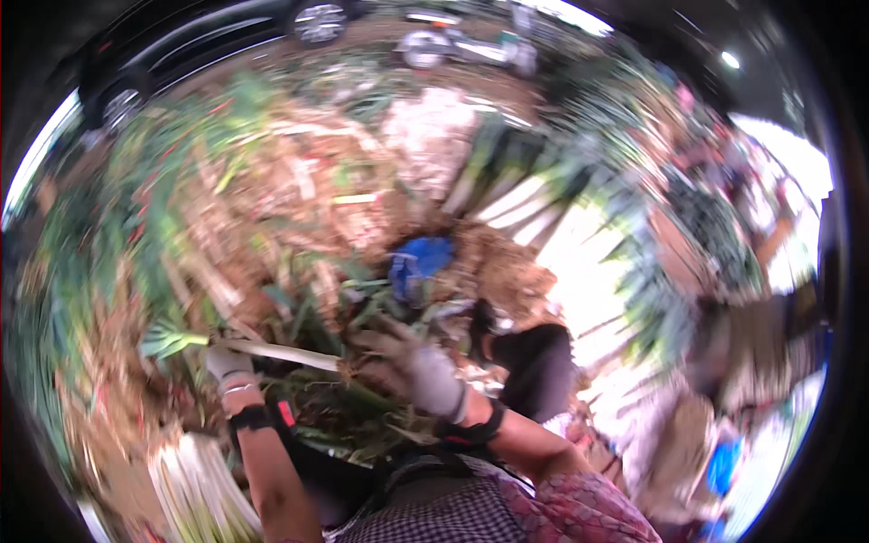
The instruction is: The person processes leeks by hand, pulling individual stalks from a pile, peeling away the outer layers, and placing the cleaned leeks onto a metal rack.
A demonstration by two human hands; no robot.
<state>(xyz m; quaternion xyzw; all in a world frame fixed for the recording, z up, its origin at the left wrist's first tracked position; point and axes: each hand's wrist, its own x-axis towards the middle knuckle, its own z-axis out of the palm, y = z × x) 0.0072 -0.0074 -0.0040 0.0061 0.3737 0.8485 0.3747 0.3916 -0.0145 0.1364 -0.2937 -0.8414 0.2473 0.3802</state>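
Observation:
My left hand (pixel 228 366), in a pale glove, is closed around a leek (pixel 290 353) near its green end. The leek lies nearly level, its white shaft and brownish root end pointing to the right. My right hand (pixel 424 373), also gloved, is beside that root end and blurred by motion. Its fingers look stretched out and apart, and I see nothing held in them. Loose green leaves and trimmings (pixel 348 398) lie beneath both hands. Dark bands circle both of my wrists.
A bundle of white leeks (pixel 199 484) lies at lower left. More leeks (pixel 579 258) are rowed at right. A large leek heap (pixel 136 226) fills the left side. A blue object (pixel 421 261) lies ahead. A motorbike (pixel 466 47) and dark car (pixel 208 45) stand at the back.

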